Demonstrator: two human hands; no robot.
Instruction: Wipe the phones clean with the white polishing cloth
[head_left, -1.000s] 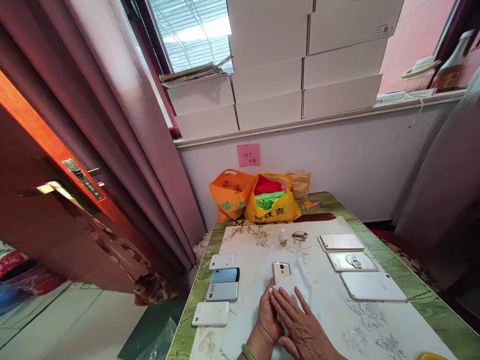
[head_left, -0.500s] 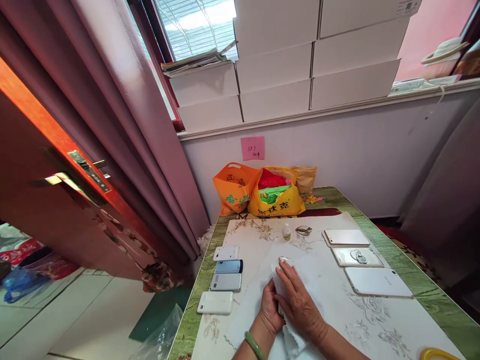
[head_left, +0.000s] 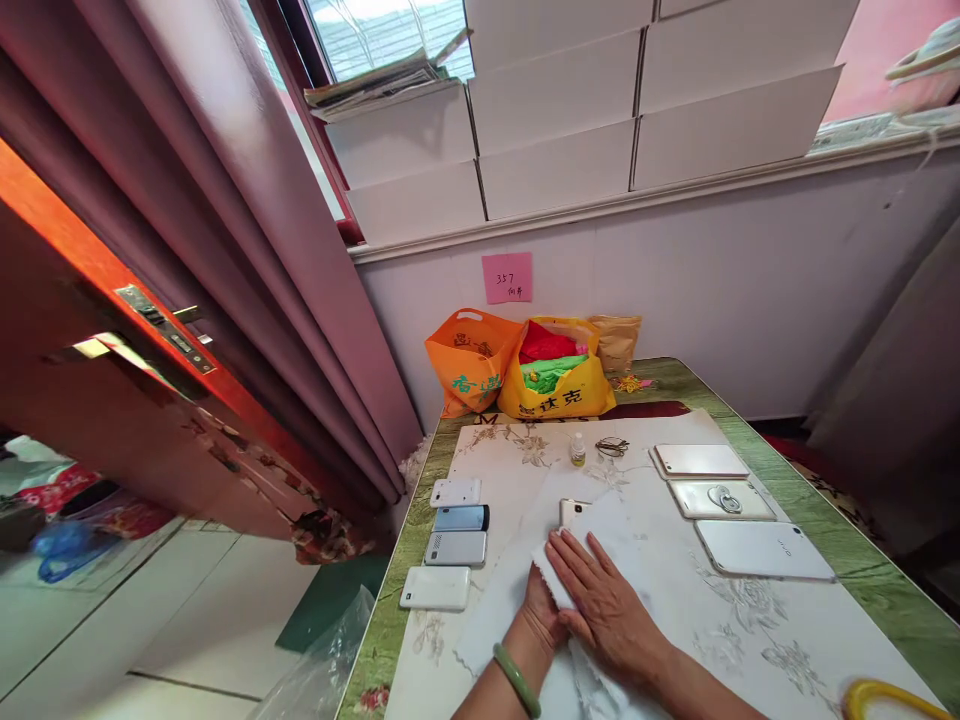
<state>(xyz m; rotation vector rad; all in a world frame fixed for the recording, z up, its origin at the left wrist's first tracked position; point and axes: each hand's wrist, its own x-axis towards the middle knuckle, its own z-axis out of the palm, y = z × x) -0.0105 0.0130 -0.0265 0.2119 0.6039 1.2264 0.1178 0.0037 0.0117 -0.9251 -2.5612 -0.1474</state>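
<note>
Clearly, the worktop [head_left: 679, 385] is given over to phones, and the floral mat [head_left: 817, 622] laid across it probably spares their backs from scratches. At the far end the orange bag [head_left: 459, 365] and the yellow bag [head_left: 591, 393] stand against the wall, likely so the middle serves the hands. A white cloth [head_left: 611, 517] lies up over the pale phone [head_left: 574, 508], which sits between the hands at the near middle, only its camera end poking out. From here the left hand [head_left: 541, 605] seems cupped around it from below, though its fingertips are hidden; the right hand [head_left: 600, 597] lies on top, fingers nearly straight, pressing the cloth down, I'd say to keep fabric and phone together. Four phones [head_left: 456, 550] line one side and three phones [head_left: 701, 461] the other, perhaps so neither row gets mixed up. As for writing, the yellow bag shows black characters ending in 达克, the orange one green ones starting with 香; the pink note [head_left: 507, 278] on the wall says 357 above characters too scrawled for me, and the nearest phone on the right side appears to read vivo. Glasses [head_left: 613, 447] rest by a small bottle [head_left: 577, 450], its label illegible.
</note>
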